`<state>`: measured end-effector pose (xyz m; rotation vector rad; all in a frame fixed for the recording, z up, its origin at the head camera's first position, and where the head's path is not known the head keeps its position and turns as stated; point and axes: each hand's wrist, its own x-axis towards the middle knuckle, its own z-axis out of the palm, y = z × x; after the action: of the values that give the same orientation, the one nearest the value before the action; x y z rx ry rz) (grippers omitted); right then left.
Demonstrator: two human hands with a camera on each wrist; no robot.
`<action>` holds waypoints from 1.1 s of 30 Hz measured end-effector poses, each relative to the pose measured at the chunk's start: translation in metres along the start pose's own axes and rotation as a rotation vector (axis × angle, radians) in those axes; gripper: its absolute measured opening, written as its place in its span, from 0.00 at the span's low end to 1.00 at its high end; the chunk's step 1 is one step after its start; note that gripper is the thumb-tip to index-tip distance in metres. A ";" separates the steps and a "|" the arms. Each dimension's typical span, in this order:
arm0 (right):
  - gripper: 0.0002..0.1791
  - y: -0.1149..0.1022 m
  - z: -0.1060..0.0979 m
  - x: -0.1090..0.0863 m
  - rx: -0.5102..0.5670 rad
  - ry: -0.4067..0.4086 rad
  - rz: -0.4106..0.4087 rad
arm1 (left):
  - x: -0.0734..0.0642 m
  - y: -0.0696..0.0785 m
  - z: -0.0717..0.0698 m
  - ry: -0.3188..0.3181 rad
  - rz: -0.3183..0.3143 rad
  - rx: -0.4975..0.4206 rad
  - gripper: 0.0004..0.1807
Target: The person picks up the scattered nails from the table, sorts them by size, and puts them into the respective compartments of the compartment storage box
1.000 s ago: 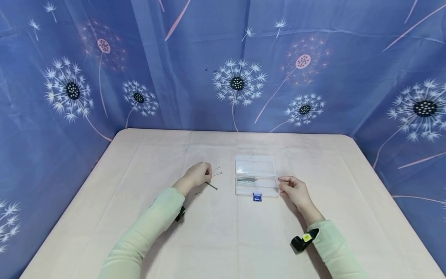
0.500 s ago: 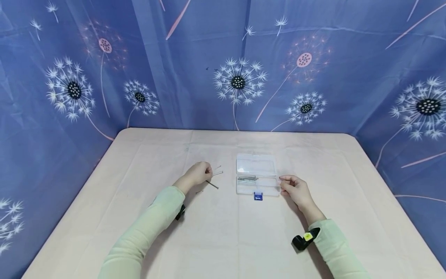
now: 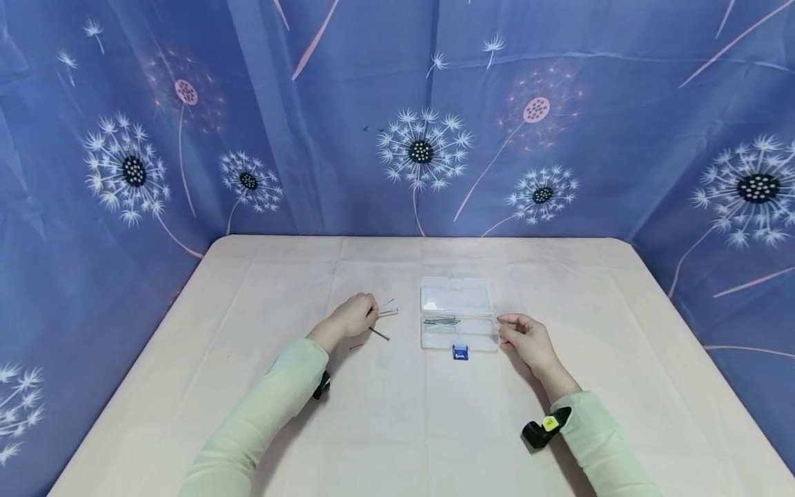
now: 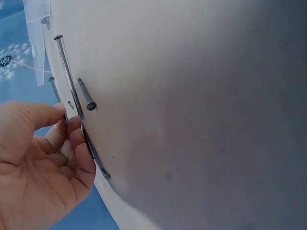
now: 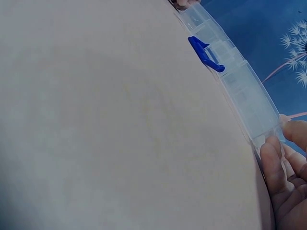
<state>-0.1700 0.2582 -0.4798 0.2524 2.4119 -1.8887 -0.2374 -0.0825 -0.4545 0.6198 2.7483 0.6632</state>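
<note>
In the left wrist view, my left hand [image 4: 43, 153] pinches a steel nail [image 4: 54, 89] between thumb and forefinger. Its other fingers curl close to the tabletop, where a longer nail [image 4: 69, 74], a short dark nail [image 4: 87, 96] and others lie. From the head, a dark nail [image 3: 379, 334] shows just below that hand and a small nail [image 3: 356, 346] nearer me. My right hand [image 3: 526, 344] holds the right end of a clear plastic box [image 3: 477, 343], thumb and fingers at its corner. The box lies open, with several nails [image 3: 439, 321] in a left compartment.
The box's clear lid [image 3: 456, 297] is folded back behind it, and a blue latch [image 3: 460, 353] sticks out in front. Pale cloth covers the table [image 3: 397, 421]. A blue dandelion-print curtain [image 3: 335, 172] stands around the back and sides.
My left hand has shifted slightly at the nails, and two nail ends now show beside its fingertips where one showed before. The right hand and the box stay in place.
</note>
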 end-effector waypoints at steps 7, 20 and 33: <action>0.21 0.001 0.001 0.001 0.004 0.004 0.001 | -0.003 -0.007 -0.002 0.058 0.071 -0.231 0.04; 0.20 0.002 0.001 0.001 0.013 0.014 0.009 | -0.001 0.000 0.002 0.166 0.036 -0.736 0.07; 0.21 -0.001 0.002 0.000 -0.016 0.023 0.018 | 0.015 0.034 0.007 0.154 -0.036 -0.804 0.08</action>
<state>-0.1706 0.2563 -0.4798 0.2955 2.4297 -1.8685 -0.2363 -0.0453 -0.4464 0.3288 2.2915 1.7163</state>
